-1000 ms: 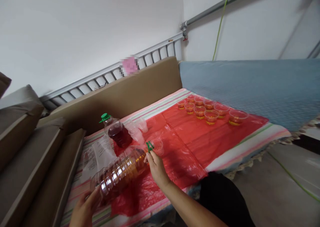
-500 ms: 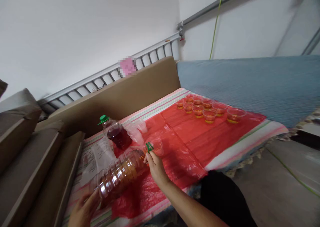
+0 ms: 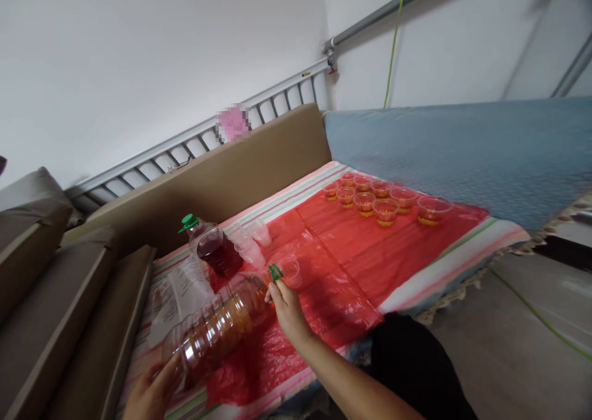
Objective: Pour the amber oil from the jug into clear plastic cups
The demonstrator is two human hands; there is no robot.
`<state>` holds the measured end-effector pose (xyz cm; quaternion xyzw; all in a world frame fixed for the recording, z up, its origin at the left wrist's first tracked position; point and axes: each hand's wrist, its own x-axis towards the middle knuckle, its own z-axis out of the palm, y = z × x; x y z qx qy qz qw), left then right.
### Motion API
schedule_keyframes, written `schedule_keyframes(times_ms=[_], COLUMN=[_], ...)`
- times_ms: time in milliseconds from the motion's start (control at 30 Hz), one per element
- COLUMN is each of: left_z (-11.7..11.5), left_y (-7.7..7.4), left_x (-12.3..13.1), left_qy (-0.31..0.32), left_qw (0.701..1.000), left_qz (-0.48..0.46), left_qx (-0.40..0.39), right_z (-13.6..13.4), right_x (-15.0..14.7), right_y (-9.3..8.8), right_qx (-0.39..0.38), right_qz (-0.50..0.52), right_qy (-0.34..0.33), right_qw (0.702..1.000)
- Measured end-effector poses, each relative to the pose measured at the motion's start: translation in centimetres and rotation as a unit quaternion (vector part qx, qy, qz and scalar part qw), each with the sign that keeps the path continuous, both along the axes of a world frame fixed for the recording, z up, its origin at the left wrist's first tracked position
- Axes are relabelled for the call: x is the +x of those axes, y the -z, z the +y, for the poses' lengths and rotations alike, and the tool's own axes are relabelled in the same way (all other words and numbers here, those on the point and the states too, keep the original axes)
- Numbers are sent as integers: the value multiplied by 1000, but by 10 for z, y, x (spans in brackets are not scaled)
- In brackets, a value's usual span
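A large clear ribbed plastic bottle [image 3: 217,327] with amber liquid lies tilted on its side in the air, its neck toward the right. My left hand [image 3: 155,386] supports its base, fingers closed round it. My right hand [image 3: 287,312] is closed on the neck by the green ring. Just beyond the mouth stands a clear plastic cup [image 3: 290,272]; whether liquid flows into it I cannot make out. Several cups [image 3: 385,212] holding a little amber liquid stand in rows on the red plastic sheet [image 3: 324,235].
A second bottle [image 3: 215,250] with dark liquid and a green cap stands at left, beside stacked clear cups [image 3: 250,247]. Brown cushions [image 3: 106,290] lean at far left. A blue padded backrest [image 3: 453,142] and a brown one [image 3: 222,167] bound the surface.
The view has shifted slightly, and the bottle's base sits a little further left. Both hands keep their hold on the bottle.
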<state>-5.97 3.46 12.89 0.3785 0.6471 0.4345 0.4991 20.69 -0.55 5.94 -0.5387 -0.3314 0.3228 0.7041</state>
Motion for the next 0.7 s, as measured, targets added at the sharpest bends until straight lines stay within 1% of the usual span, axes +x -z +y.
schedule_keyframes(times_ms=[167,267,467,700], left_z=[1,1,1,-1], left_y=[-3,-3,-4,-10], left_x=[2,4,3,8], left_qy=[-9,-8,-3,-2], left_qw=[1000,1000,1000,1000], left_qz=[1,2,5,11], left_qx=[-3,3,-9,3], right_z=[0,1,3,3], right_x=[0,0,-1,-1], right_y=[1,2,3,4], right_qx=[-2,-6,-9,-9], right_qz=[6,8,13,16], right_qy=[1,0,-3,-5], right_qw=[1000,1000,1000,1000])
